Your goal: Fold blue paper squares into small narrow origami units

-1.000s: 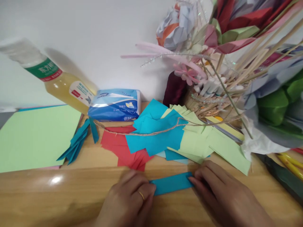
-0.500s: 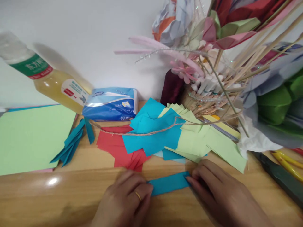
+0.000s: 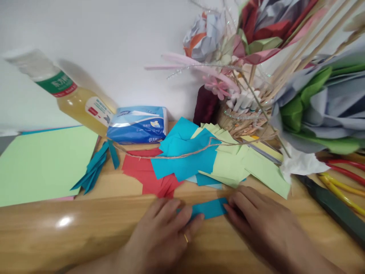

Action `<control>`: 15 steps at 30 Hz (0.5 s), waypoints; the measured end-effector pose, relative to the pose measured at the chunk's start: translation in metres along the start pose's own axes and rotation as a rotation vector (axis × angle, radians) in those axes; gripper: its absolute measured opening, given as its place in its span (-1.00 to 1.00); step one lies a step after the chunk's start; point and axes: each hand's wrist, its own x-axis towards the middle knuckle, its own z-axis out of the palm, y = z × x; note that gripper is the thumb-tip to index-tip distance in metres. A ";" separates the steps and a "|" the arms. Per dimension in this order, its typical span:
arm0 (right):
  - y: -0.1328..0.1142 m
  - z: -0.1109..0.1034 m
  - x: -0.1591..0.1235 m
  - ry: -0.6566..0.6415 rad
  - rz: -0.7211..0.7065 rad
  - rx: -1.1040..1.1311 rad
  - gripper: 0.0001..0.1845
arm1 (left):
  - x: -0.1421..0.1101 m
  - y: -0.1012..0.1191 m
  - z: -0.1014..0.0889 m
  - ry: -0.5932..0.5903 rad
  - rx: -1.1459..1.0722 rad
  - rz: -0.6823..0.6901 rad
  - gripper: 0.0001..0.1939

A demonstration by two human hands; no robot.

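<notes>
A folded blue paper strip [image 3: 210,208] lies low over the wooden table, stretched between my two hands. My left hand [image 3: 164,232], with a gold ring, has its fingers closed on the strip's left part, and they cover that end. At the other end, the thumb and fingers of my right hand [image 3: 264,224] pinch the strip's right edge. Just beyond the hands lie loose blue paper pieces [image 3: 185,165], red paper pieces [image 3: 142,169] and light green paper pieces [image 3: 230,163]. A thin brown twine [image 3: 171,157] runs across them.
Folded blue strips [image 3: 95,167] lie beside a stack of green paper sheets [image 3: 42,163] at the left. Behind are a drink bottle [image 3: 82,106] and a tissue pack [image 3: 138,125]. Paper flowers [image 3: 319,106] lean in at the right, above a dark-handled tool [image 3: 330,205] and yellow handles [image 3: 339,192].
My left hand has slid rightward along the strip, covering more of it, with its thumb now farther forward. My right hand keeps its pinch. The view has shifted slightly.
</notes>
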 end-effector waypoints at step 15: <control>-0.042 0.000 -0.028 0.101 -0.318 -0.266 -0.57 | -0.010 0.007 -0.013 -0.173 0.227 0.172 -0.65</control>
